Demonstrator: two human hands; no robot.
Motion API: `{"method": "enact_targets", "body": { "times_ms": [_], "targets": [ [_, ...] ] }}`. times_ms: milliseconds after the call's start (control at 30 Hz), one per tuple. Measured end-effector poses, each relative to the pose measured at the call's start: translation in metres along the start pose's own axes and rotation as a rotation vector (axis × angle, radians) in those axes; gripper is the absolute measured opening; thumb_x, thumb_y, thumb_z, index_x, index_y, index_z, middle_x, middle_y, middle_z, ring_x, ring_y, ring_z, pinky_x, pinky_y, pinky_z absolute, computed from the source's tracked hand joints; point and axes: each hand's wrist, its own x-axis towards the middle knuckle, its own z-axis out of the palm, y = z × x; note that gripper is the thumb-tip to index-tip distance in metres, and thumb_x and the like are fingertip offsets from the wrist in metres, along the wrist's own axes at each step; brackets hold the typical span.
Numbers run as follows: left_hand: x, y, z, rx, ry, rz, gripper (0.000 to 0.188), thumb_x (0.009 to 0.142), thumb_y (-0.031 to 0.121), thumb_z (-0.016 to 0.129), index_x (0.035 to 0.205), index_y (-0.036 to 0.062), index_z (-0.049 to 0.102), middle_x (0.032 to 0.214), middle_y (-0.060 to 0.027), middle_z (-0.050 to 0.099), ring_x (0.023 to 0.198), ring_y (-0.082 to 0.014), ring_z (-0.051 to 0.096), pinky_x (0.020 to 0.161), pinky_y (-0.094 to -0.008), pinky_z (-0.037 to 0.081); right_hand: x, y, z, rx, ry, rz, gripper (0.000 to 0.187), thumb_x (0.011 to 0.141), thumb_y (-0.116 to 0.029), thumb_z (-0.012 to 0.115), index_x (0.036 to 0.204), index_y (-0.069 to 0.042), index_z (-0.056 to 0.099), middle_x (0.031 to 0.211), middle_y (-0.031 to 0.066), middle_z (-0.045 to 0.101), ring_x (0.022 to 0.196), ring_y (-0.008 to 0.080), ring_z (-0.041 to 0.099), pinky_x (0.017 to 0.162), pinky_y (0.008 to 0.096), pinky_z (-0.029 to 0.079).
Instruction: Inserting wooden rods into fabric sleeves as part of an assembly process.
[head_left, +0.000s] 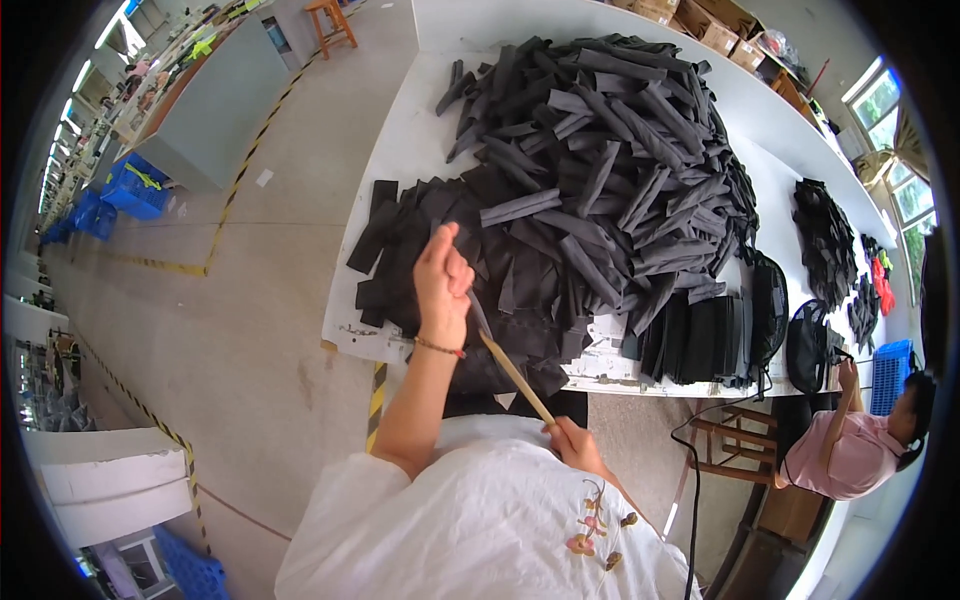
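My right hand [575,443] is closed round the lower end of a pale flat wooden stick [517,378], close to my waist. The stick slants up and left towards my left hand [443,283], which is raised above the table's near edge with its fingers curled closed. A narrow dark grey fabric piece [480,315] runs from my left hand to the stick's upper end; whether it goes over or lies against the tip, I cannot tell. Beyond my hands, flat black fabric pieces [405,225] overlap in a loose heap.
A big pile of folded dark grey fabric strips [620,150] covers much of the white table [400,130]. Black stacked pieces [695,338] and black bags [770,300] stand right. A seated person in pink [850,445] works at the far right, near a wooden stool [735,440] and a cable.
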Motion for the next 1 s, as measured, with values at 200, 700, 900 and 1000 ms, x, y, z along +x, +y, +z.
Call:
{"method": "enact_targets", "body": {
  "times_ms": [200, 700, 900, 1000],
  "targets": [
    [-0.007, -0.020, 0.024, -0.020, 0.079, -0.017, 0.021, 0.096, 0.026, 0.060, 0.100, 0.0052, 0.061, 0.054, 0.0047, 0.038, 0.040, -0.0041, 0.028, 0.039, -0.0213, 0.021, 0.004, -0.007, -0.031, -0.155, 0.180, -0.045, 0.013, 0.091, -0.014, 0.065, 0.095, -0.003, 0.061, 0.061, 0.0053, 0.056, 0.052, 0.0096, 0.049, 0.051, 0.0265, 0.042],
    [-0.046, -0.042, 0.006, 0.473, -0.674, -0.219, 0.073, 0.081, 0.011, 0.075, 0.142, 0.0006, 0.036, 0.113, -0.0097, 0.058, 0.097, -0.0109, 0.056, 0.072, -0.0243, 0.049, 0.129, -0.099, -0.020, 0.468, 0.379, -0.274, 0.018, 0.097, -0.018, 0.059, 0.093, -0.001, 0.062, 0.068, -0.0058, 0.048, 0.059, 0.0031, 0.038, 0.051, 0.0209, 0.031],
    [-0.087, -0.058, 0.011, 0.594, -0.622, -0.470, 0.028, 0.102, 0.024, 0.047, 0.083, 0.0031, 0.053, 0.060, 0.0007, 0.045, 0.048, -0.0065, 0.040, 0.053, -0.0241, 0.044, 0.148, -0.102, -0.052, 0.243, 0.535, -0.385, 0.018, 0.098, -0.014, 0.054, 0.086, -0.001, 0.056, 0.064, -0.0046, 0.044, 0.059, 0.0039, 0.036, 0.051, 0.0221, 0.031],
    [-0.094, -0.054, 0.015, 0.523, -0.657, -0.344, 0.030, 0.102, 0.022, 0.045, 0.079, 0.0032, 0.051, 0.061, -0.0006, 0.047, 0.048, -0.0064, 0.043, 0.052, -0.0241, 0.043, 0.164, -0.131, -0.073, 0.325, 0.645, -0.497, 0.015, 0.098, -0.013, 0.051, 0.088, -0.004, 0.055, 0.060, -0.0045, 0.040, 0.056, 0.0041, 0.037, 0.049, 0.0227, 0.031]
  ]
}}
